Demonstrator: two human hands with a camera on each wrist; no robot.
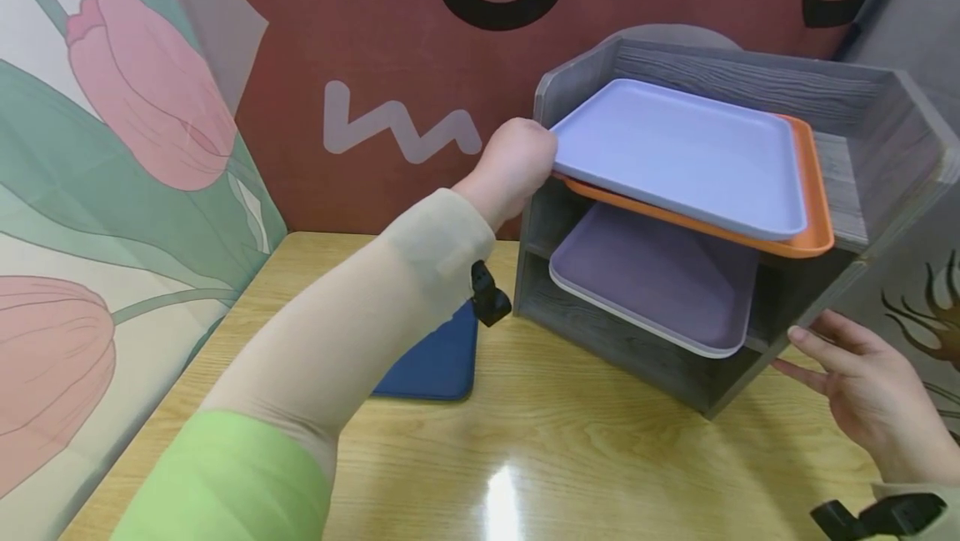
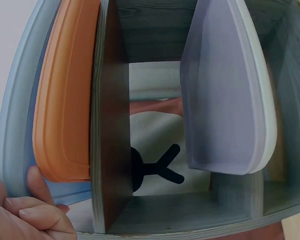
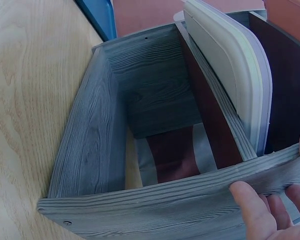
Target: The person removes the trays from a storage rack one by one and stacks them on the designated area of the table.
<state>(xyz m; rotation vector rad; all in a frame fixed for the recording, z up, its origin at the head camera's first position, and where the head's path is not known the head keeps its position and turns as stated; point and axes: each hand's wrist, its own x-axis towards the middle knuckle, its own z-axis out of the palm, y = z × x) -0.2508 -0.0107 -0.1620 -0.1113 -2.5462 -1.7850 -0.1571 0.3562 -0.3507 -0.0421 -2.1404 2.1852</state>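
My left hand (image 1: 516,162) grips the left edge of a pale lavender-blue tray (image 1: 682,153). This tray lies over an orange tray (image 1: 816,199) on the top board of a grey wood-grain shelf unit (image 1: 907,137), and both jut past its front. The left wrist view shows curled fingers (image 2: 39,185) at the tray's rim, beside the orange tray's corner. A purple tray (image 1: 660,274) sits on the middle board, over a pale-rimmed one (image 3: 215,55). At the unit's right side panel, my right hand (image 1: 873,383) rests with extended fingers, its thumb by the front edge.
A dark blue tray (image 1: 442,362) lies on the wooden table (image 1: 525,424) left of the unit, partly hidden by my left arm. Behind stands a reddish-brown printed backdrop (image 1: 390,32), with a flower-patterned one (image 1: 150,91) at the left.
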